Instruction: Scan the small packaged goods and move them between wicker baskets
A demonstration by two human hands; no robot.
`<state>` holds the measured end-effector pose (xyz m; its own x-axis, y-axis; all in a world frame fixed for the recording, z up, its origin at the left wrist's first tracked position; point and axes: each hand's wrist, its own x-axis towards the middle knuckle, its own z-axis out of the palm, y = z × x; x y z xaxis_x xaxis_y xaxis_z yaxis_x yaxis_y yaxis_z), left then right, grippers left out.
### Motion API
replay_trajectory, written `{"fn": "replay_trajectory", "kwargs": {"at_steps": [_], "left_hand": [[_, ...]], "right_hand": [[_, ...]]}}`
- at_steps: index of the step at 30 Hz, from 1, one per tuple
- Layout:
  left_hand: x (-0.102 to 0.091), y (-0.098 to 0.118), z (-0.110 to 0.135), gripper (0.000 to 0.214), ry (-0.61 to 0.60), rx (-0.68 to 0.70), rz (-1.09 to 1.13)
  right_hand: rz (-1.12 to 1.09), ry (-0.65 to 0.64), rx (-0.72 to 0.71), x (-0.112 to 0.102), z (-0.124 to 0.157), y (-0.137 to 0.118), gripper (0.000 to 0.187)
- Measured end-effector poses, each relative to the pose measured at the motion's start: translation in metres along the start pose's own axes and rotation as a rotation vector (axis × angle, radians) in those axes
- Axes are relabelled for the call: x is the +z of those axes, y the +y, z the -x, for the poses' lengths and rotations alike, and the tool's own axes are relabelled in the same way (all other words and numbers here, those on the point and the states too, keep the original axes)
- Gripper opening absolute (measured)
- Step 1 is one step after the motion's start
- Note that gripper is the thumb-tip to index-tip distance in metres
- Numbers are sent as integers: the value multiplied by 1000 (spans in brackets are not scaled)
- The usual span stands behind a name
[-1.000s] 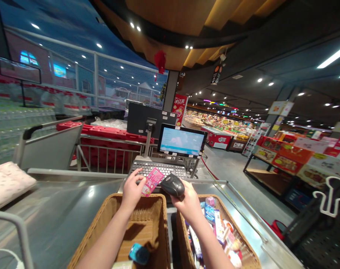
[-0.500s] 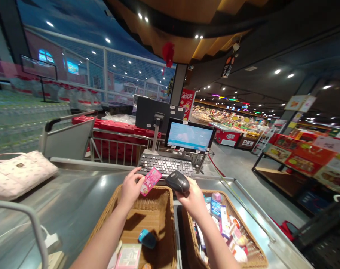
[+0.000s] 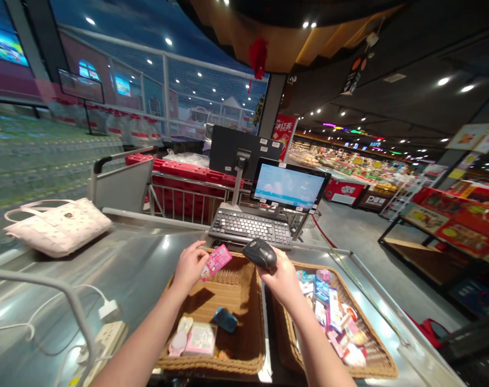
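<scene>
My left hand (image 3: 191, 264) pinches a pink printed packet (image 3: 217, 262) above the far left part of a wicker basket (image 3: 244, 364). In my right hand (image 3: 283, 273) is a black handheld barcode scanner (image 3: 260, 253), its head turned toward the packet but apart from it. Inside the basket below lie a blue item (image 3: 225, 319), a pale box (image 3: 200, 339) and a pink-and-cream item (image 3: 180, 337). A second wicker basket (image 3: 383, 359), beneath my right forearm, holds several small packaged goods (image 3: 333, 310).
Beyond the baskets stand a black keyboard (image 3: 250, 227) and a lit monitor (image 3: 290, 184). A pink handbag (image 3: 61, 228) rests on the metal counter (image 3: 143, 247). At lower left are a power strip (image 3: 107, 344) and a bent grey tube (image 3: 66, 293).
The view has shifted left and a little down, so more of the left basket and handbag shows. Both hands keep their grip on the packet and scanner.
</scene>
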<state>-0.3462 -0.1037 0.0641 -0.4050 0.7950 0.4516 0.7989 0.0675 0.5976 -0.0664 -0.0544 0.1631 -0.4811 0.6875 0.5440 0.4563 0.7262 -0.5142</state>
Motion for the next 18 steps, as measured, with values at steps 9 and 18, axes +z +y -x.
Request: {"fn": "replay_trajectory", "kwargs": {"at_steps": [9,18], "left_hand": [[13,-19,18,21,-214,42,-120],[46,-41,28,11,-497,-18,-133]], "right_hand": [[-51,-35,7,17,6,-2,36],[-74,-28,35,26,9,-3,43]]}}
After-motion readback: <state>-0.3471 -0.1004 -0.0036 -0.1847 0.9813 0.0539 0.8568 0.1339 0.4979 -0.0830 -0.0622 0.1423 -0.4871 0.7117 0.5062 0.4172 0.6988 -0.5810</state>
